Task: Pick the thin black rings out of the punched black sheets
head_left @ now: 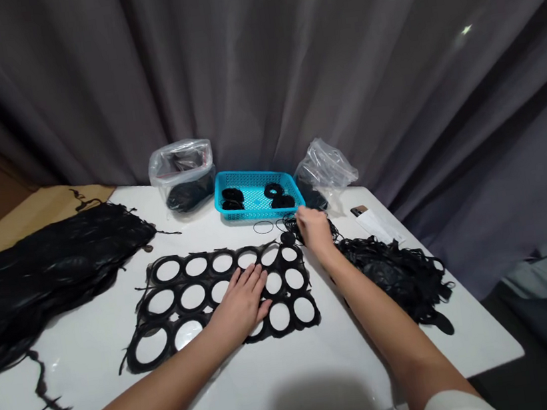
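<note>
A thin black sheet (190,282) with rows of round holes lies flat on the white table. My left hand (241,303) rests palm down on it, fingers stretched out, covering some of the holes. Beyond the sheet's far right corner is my right hand (314,230), its fingers curled together over a small heap of thin black rings (334,229). What it pinches, if anything, is hidden. One thin ring (263,227) lies apart to the left of that heap. A small black disc (287,238) sits at the sheet's far right corner.
Behind stands a blue basket (261,215) holding black round pieces, between two clear plastic bags (181,170) (326,164). Tangled black scraps (398,276) lie right, beside white paper (378,226). Stacked black sheets (51,274) cover the left; a loose strip (43,390) lies nearer. Grey curtain (255,66) hangs behind.
</note>
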Available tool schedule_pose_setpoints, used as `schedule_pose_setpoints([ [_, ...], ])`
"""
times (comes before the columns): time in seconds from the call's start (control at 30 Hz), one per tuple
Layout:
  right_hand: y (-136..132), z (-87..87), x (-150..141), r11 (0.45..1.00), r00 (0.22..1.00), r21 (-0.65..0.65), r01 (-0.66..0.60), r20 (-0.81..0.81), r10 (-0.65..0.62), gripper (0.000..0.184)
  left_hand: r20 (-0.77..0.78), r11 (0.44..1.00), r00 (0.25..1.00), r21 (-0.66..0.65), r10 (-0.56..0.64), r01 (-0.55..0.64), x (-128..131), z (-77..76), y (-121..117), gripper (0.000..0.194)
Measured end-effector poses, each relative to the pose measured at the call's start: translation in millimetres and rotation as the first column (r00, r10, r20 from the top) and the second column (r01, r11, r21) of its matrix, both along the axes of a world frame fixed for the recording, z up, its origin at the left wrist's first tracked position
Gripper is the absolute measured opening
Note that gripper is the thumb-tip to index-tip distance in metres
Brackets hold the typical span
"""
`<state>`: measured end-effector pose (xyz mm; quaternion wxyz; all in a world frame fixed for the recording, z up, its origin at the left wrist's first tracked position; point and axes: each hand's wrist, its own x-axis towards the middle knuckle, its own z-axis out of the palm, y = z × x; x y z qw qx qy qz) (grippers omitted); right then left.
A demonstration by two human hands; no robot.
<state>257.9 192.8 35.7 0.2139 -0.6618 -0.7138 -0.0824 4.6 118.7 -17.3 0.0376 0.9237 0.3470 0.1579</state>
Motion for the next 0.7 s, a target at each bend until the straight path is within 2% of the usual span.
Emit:
schedule_pose_setpoints([
  [0.07, 16.6, 12.3, 13.9, 0.990, 0.990, 0.053, 0.130, -0.070, -0.126, 0.019, 0.002, 1.000, 1.000, -0.002, -0.003, 0.003, -0.6, 1.6, -0.3, 0.049],
  [0.13, 23.3, 18.1, 14.0, 0.989, 0.976, 0.056, 0.138, -0.180, -0.126, 0.017, 0.001, 1.000, 1.000, 0.004, -0.008, 0.008, -3.9, 4.1, -0.3, 0.050],
  [0.27, 10.7, 9.2, -22.5, 0.994, 0.907, -0.058, -0.091, -0.418, 0.059, 0.018, 0.023, 0.999, 0.999, 0.013, 0.040, -0.040, -22.9, 10.4, 0.5, 0.055],
  [0.37, -9.0, -3.3, -57.4, 0.942, 0.817, -0.180, -0.283, -0.561, 0.138, 0.020, -0.003, 0.997, 0.997, 0.017, 0.075, -0.075, -40.5, 12.4, 0.0, 0.053],
  [0.47, -26.0, -10.8, -80.5, 0.876, 0.744, -0.227, -0.425, -0.639, 0.195, 0.019, -0.020, 0.998, 0.998, 0.019, 0.065, -0.065, -49.5, 10.3, -1.7, 0.051],
  [0.57, -35.2, -13.9, -90.6, 0.824, 0.694, -0.223, -0.521, -0.672, 0.257, 0.013, -0.002, 0.997, 0.997, 0.016, 0.079, -0.079, -49.7, 5.8, -3.2, 0.052],
  [0.7, -36.2, -16.4, -92.1, 0.804, 0.660, -0.190, -0.563, -0.689, 0.299, 0.009, 0.017, 0.997, 0.997, 0.011, 0.076, -0.076, -47.6, 2.3, -3.7, 0.053],
])
